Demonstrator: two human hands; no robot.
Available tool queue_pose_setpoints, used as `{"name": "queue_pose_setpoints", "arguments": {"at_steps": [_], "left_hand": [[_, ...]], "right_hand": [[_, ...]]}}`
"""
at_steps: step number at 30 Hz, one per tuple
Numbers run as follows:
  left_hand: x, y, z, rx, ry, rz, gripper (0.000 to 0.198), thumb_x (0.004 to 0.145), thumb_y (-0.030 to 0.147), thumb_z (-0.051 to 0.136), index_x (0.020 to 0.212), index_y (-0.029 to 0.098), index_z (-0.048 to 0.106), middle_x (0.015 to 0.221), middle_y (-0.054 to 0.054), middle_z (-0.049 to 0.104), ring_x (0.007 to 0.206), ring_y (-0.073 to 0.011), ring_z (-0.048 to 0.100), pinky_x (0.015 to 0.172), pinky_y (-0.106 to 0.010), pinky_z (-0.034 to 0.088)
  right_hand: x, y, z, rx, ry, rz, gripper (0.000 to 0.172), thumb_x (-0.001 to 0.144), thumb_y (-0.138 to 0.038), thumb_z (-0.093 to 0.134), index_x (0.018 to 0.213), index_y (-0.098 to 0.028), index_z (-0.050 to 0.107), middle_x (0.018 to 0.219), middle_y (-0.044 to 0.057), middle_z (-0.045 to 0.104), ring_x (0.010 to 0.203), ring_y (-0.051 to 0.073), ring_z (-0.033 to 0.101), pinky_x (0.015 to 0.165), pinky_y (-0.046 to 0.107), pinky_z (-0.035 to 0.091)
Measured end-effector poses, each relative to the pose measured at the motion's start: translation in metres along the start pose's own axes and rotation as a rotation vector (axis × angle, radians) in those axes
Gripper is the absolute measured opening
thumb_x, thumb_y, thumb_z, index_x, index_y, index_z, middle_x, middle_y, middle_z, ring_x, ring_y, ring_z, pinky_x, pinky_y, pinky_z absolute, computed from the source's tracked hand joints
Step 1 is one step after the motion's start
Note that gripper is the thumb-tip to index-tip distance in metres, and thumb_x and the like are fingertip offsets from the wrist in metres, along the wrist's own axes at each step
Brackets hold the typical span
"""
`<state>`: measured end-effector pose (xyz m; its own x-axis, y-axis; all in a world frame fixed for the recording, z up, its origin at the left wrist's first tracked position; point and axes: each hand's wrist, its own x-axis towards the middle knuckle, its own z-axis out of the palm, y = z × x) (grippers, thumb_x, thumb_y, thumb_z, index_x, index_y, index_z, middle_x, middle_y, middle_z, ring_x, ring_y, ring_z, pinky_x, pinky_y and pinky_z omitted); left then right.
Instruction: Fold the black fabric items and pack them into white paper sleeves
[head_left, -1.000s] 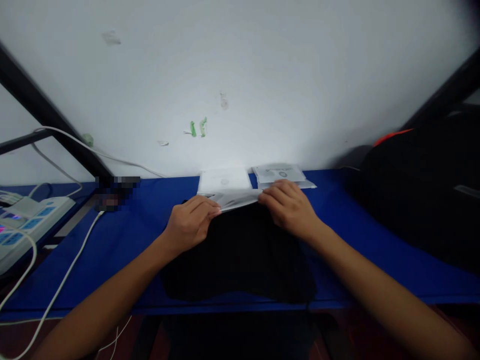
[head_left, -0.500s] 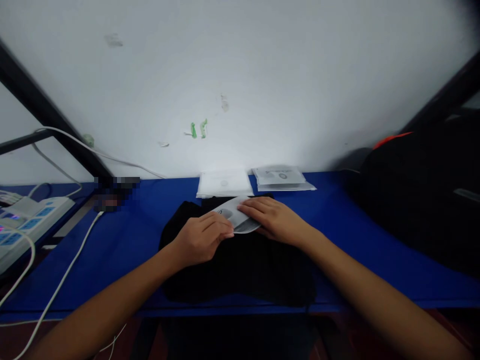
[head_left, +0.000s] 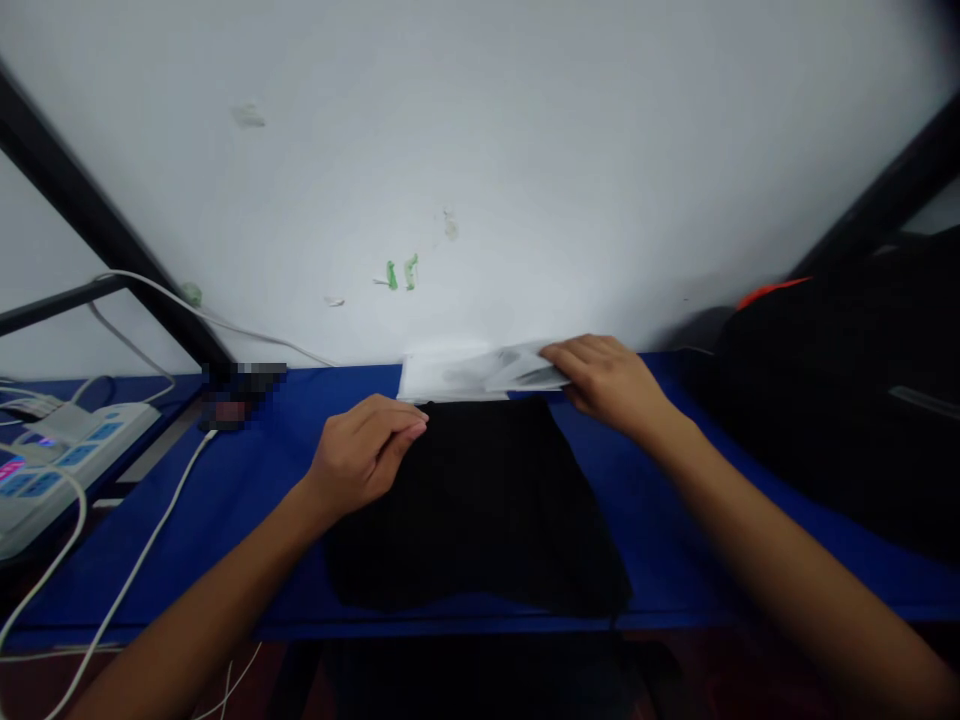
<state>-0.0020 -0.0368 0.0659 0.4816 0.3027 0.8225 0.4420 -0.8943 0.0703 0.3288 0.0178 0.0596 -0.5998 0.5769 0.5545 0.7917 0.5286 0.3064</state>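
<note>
Near the wall my right hand (head_left: 596,375) is closed on a thin, flat plastic packet (head_left: 529,368) with grey print. The packet is blurred and partly overlaps a stack of white packets (head_left: 424,378) at the back of the table. My left hand (head_left: 371,450) is closed in a pinch at the upper left corner of a black cloth item (head_left: 487,510), its fingertips meeting the fabric's edge. The cloth lies flat in front of me, reaching the table's front edge. Another packet at the back is mostly hidden behind my right hand.
The blue table (head_left: 247,510) stands against a white wall (head_left: 570,180). On the left are a power strip (head_left: 75,460) and white cables (head_left: 150,550). A large black bag (head_left: 840,420) with an orange edge takes up the right side.
The packet has left the cloth and moved back and right in my right hand. My left hand has let go of it and shifted left to the cloth's corner. The cloth looks flatter.
</note>
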Motion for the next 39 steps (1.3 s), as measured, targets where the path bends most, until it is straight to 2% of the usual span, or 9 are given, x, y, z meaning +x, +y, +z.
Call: {"name": "queue_pose_setpoints", "arguments": {"at_steps": [4, 7, 10, 15, 21, 27, 33, 36, 39], "left_hand": [[-0.013, 0.010, -0.004, -0.100, -0.312, -0.022, 0.009, 0.096, 0.017, 0.052, 0.095, 0.016, 0.061, 0.085, -0.004, 0.068, 0.079, -0.0140, 0.065, 0.069, -0.026, 0.055], [-0.033, 0.017, -0.011, -0.112, -0.538, -0.062, 0.013, 0.098, 0.020, 0.048, 0.093, 0.016, 0.060, 0.084, -0.004, 0.066, 0.078, -0.0150, 0.063, 0.068, -0.026, 0.054], [-0.055, 0.023, -0.026, -0.131, -0.656, -0.161, 0.010, 0.096, 0.023, 0.052, 0.098, 0.017, 0.060, 0.091, -0.006, 0.066, 0.084, -0.0173, 0.063, 0.074, -0.029, 0.054], [-0.076, 0.028, -0.050, -0.120, -0.746, -0.285, 0.028, 0.085, 0.033, 0.066, 0.109, 0.021, 0.059, 0.124, -0.011, 0.059, 0.112, -0.0259, 0.058, 0.092, -0.039, 0.051], [-0.085, 0.026, -0.057, -0.141, -0.800, -0.307, 0.043, 0.076, 0.047, 0.074, 0.109, 0.023, 0.061, 0.132, -0.011, 0.056, 0.119, -0.0303, 0.054, 0.095, -0.043, 0.050], [-0.085, 0.027, -0.061, -0.146, -0.835, -0.285, 0.044, 0.074, 0.024, 0.069, 0.117, 0.026, 0.060, 0.142, -0.009, 0.051, 0.127, -0.0310, 0.050, 0.103, -0.050, 0.045], [-0.084, 0.027, -0.065, -0.135, -0.785, -0.284, 0.030, 0.086, 0.019, 0.058, 0.114, 0.027, 0.064, 0.140, -0.005, 0.056, 0.127, -0.0251, 0.053, 0.104, -0.046, 0.046], [-0.084, 0.027, -0.062, -0.154, -0.700, -0.329, 0.022, 0.092, 0.020, 0.052, 0.109, 0.025, 0.065, 0.128, -0.005, 0.065, 0.119, -0.0209, 0.060, 0.098, -0.038, 0.051], [-0.084, 0.025, -0.058, -0.150, -0.590, -0.378, 0.023, 0.095, 0.022, 0.049, 0.114, 0.024, 0.063, 0.111, -0.004, 0.071, 0.103, -0.0184, 0.067, 0.089, -0.031, 0.055]], "right_hand": [[-0.006, 0.036, 0.044, -0.130, -0.110, 0.160, 0.048, 0.085, -0.006, 0.040, 0.132, -0.009, 0.050, 0.130, 0.018, 0.060, 0.116, 0.030, 0.055, 0.098, 0.044, 0.042], [-0.020, 0.046, 0.075, -0.134, -0.194, 0.144, 0.049, 0.083, -0.002, 0.038, 0.130, -0.004, 0.051, 0.128, 0.022, 0.061, 0.116, 0.032, 0.058, 0.096, 0.043, 0.045], [-0.032, 0.047, 0.092, -0.130, -0.230, 0.131, 0.055, 0.082, 0.000, 0.036, 0.136, -0.001, 0.045, 0.136, 0.026, 0.054, 0.123, 0.034, 0.054, 0.098, 0.046, 0.045], [-0.041, 0.053, 0.095, -0.107, -0.265, 0.137, 0.066, 0.078, 0.001, 0.037, 0.144, -0.004, 0.035, 0.141, 0.025, 0.050, 0.130, 0.033, 0.048, 0.102, 0.049, 0.043], [-0.046, 0.059, 0.090, -0.086, -0.286, 0.164, 0.066, 0.078, 0.000, 0.038, 0.143, -0.004, 0.037, 0.139, 0.026, 0.051, 0.129, 0.034, 0.049, 0.103, 0.052, 0.043], [-0.048, 0.062, 0.087, -0.061, -0.334, 0.178, 0.065, 0.077, -0.001, 0.043, 0.142, -0.006, 0.041, 0.139, 0.023, 0.053, 0.127, 0.031, 0.052, 0.102, 0.046, 0.046], [-0.036, 0.039, 0.053, -0.002, -0.286, 0.188, 0.066, 0.076, 0.000, 0.045, 0.141, -0.005, 0.043, 0.143, 0.023, 0.048, 0.132, 0.034, 0.046, 0.106, 0.050, 0.041], [-0.034, -0.015, 0.008, 0.251, -0.201, 0.048, 0.049, 0.090, -0.018, 0.048, 0.139, -0.010, 0.046, 0.137, 0.020, 0.055, 0.125, 0.031, 0.053, 0.103, 0.049, 0.046], [-0.041, -0.076, -0.037, 0.567, -0.344, -0.166, 0.052, 0.091, -0.039, 0.058, 0.136, -0.016, 0.048, 0.131, 0.014, 0.061, 0.115, 0.024, 0.060, 0.096, 0.041, 0.052]]}}
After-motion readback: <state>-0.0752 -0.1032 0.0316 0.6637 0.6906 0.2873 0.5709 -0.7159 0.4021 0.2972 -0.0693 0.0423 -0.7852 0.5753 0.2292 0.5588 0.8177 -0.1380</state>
